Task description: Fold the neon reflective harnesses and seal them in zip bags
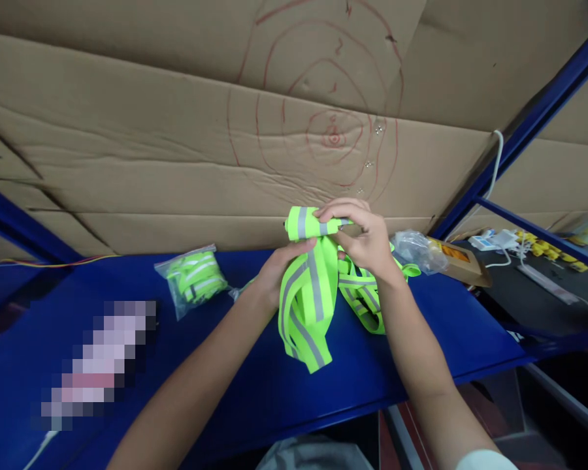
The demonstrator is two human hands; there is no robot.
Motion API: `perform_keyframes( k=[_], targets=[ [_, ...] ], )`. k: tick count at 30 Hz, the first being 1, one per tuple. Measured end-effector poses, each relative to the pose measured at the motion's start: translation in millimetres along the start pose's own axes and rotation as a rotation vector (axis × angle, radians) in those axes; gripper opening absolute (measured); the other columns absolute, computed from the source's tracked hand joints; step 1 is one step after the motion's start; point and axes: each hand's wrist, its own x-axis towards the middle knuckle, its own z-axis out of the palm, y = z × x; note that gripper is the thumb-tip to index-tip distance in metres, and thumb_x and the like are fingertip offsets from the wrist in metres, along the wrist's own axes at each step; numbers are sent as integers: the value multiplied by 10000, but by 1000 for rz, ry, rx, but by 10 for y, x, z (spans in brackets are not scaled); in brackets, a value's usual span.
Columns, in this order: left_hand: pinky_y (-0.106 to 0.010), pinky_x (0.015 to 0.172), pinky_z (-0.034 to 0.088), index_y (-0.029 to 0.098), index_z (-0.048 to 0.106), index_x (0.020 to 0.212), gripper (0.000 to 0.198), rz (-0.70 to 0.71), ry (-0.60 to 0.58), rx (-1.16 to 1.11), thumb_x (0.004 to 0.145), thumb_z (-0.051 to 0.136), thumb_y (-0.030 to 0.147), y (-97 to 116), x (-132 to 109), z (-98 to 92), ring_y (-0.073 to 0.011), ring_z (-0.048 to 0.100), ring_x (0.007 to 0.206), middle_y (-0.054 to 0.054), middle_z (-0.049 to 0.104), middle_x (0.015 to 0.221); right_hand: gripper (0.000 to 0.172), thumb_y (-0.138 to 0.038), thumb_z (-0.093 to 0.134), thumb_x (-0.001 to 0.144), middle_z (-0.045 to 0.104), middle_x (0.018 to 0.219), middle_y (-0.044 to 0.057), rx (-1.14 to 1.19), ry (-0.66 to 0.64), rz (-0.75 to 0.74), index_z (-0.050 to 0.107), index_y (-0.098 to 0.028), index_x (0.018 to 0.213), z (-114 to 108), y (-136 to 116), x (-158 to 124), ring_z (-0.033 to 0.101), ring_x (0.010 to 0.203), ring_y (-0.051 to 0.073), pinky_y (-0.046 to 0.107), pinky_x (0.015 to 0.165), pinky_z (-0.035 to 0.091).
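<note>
A neon-green strap vest with grey reflective stripes (308,294) hangs from both hands above the blue shelf (255,385). My left hand (280,264) is closed on its bunched upper part from below. My right hand (361,235) pinches the rolled top end of the strap from above. Loose straps trail down and to the right onto the shelf.
A sealed clear bag with a folded neon-green vest (196,277) lies left of my hands. An empty crumpled plastic bag (416,249) and a small cardboard box (463,261) lie to the right. A cardboard wall (176,143) stands behind. White cables and yellow parts (539,247) sit at far right.
</note>
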Motion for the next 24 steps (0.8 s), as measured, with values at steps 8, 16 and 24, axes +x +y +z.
perform_keyframes(
  k=[8,16,24],
  targets=[
    [-314,590,575,135,695,1056,422,82,196,33,786,773,450,19,52,-51,-208,681,560,-48,738,724,310,-98,598,890,723,1295,10,122,-302,-14,728,-277,1107,-107,88,19,548,1389,215,473,1210,361],
    [-315,737,585,218,570,1369,939,127,164,358,518,965,206,-30,85,-187,-209,728,720,-47,777,967,636,-487,749,875,570,1498,94,259,-417,317,554,-254,1433,-201,312,-40,543,1374,265,478,1163,434],
    [-286,724,602,262,582,1366,881,166,156,193,568,950,195,-86,152,-247,-191,738,726,-29,784,1034,573,-503,823,785,674,1207,65,297,-313,313,619,-208,1233,-24,398,-17,641,1085,231,400,976,531]
  ],
)
